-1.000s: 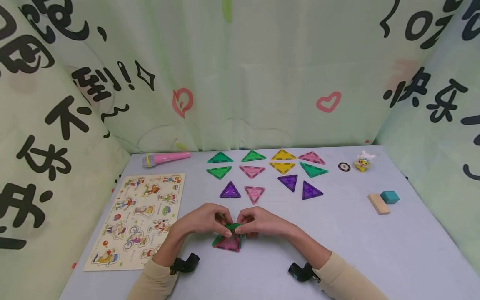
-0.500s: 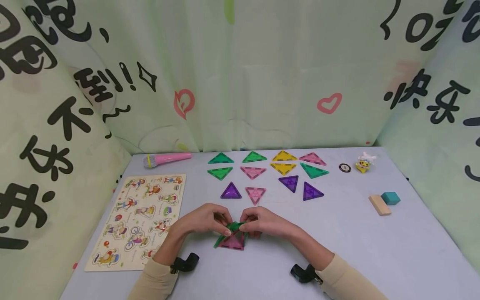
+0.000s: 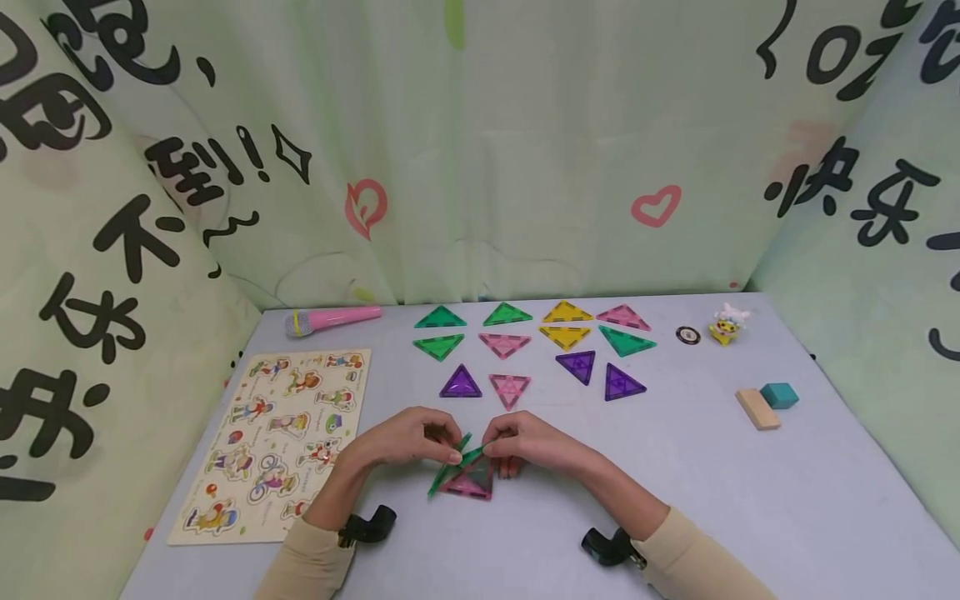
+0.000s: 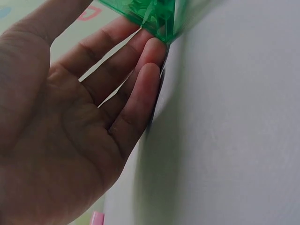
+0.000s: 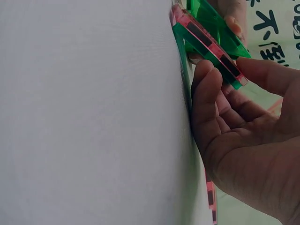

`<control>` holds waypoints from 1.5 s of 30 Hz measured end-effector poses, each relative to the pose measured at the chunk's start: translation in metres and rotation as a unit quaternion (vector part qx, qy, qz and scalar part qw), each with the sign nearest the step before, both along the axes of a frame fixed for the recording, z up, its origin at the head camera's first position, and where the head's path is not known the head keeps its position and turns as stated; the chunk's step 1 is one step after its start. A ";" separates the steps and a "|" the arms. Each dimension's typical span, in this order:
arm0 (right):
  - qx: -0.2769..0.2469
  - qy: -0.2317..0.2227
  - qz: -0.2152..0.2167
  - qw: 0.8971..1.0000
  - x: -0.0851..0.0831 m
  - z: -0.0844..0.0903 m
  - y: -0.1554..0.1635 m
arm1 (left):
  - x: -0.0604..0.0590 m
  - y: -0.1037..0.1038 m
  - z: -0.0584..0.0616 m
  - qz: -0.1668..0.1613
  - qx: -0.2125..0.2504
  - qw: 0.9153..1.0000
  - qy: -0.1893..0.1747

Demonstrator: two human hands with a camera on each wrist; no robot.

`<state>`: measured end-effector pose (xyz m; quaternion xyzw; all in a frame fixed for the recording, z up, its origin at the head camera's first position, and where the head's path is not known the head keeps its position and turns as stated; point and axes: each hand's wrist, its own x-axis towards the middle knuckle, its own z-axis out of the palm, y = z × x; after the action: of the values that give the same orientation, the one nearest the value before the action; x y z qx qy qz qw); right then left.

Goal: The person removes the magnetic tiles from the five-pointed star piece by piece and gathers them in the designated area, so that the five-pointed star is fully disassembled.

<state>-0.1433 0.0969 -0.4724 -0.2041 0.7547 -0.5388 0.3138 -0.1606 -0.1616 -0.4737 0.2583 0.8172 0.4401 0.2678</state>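
Note:
Both hands work on a small construction of translucent triangular magnetic tiles near the front middle of the table. In the head view its pink tile (image 3: 472, 486) faces the camera, with a green tile (image 3: 442, 477) slanting along its left side. My left hand (image 3: 416, 437) pinches green tile at the upper left; its wrist view shows fingertips against a green tile (image 4: 152, 16). From the other side my right hand (image 3: 536, 443) pinches the construction between thumb and fingers. The right wrist view shows a pink tile edge (image 5: 211, 43) lying along a green one, right at the thumb tip.
Several loose triangular tiles lie beyond the hands, among them a purple tile (image 3: 461, 382) and a pink tile (image 3: 510, 388). A picture puzzle board (image 3: 273, 450) is at left, a pink toy microphone (image 3: 337, 318) behind it. Blocks (image 3: 757, 408) and a figurine (image 3: 727, 323) stand right.
The top green tile has tilted, so green edges now stick up between the hands. My right hand and the construction have shifted slightly right; the left hand has barely moved.

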 end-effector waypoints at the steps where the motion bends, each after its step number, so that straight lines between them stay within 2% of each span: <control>1: -0.001 -0.002 -0.001 1.000 0.000 -0.001 0.000 | 0.000 0.000 0.000 0.001 -0.002 1.000 0.001; 6: -0.003 -0.012 -0.006 1.000 -0.001 -0.003 0.002 | -0.003 -0.004 0.003 0.021 -0.010 1.000 0.013; 11: -0.003 -0.017 -0.006 1.000 -0.001 -0.002 0.003 | -0.006 -0.013 0.009 0.060 -0.036 0.997 0.036; 14: -0.005 -0.022 -0.007 1.000 -0.001 -0.001 0.004 | -0.008 -0.020 0.015 0.090 -0.066 0.992 0.057; 17: -0.007 -0.025 -0.005 1.000 0.000 0.000 0.004 | -0.012 -0.028 0.022 0.126 -0.102 0.983 0.088; 20: -0.007 -0.025 -0.003 1.000 0.000 0.001 0.004 | -0.018 -0.033 0.031 0.154 -0.157 0.966 0.137; 24: -0.009 -0.024 0.000 1.000 0.000 0.000 0.004 | -0.032 -0.035 0.037 0.164 -0.242 0.933 0.211; 32: -0.014 -0.033 0.005 0.999 0.000 -0.001 0.003 | -0.058 -0.034 0.030 0.155 -0.339 0.879 0.296; 36: -0.019 -0.038 0.008 0.999 0.000 -0.002 0.003 | -0.065 -0.033 0.028 0.149 -0.357 0.863 0.325; 38: -0.021 -0.041 0.008 0.999 0.001 -0.002 0.003 | -0.067 -0.033 0.026 0.142 -0.358 0.860 0.334; 42: -0.022 -0.044 0.006 0.999 0.001 -0.001 0.005 | -0.068 -0.032 0.022 0.141 -0.347 0.861 0.343; 45: -0.024 -0.043 0.003 0.999 0.001 -0.001 0.006 | -0.064 -0.030 0.021 0.151 -0.320 0.871 0.342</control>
<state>-0.1424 0.1026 -0.4730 -0.1906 0.7264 -0.5643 0.3429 -0.2241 -0.1917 -0.4528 0.1661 0.9828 0.0740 -0.0306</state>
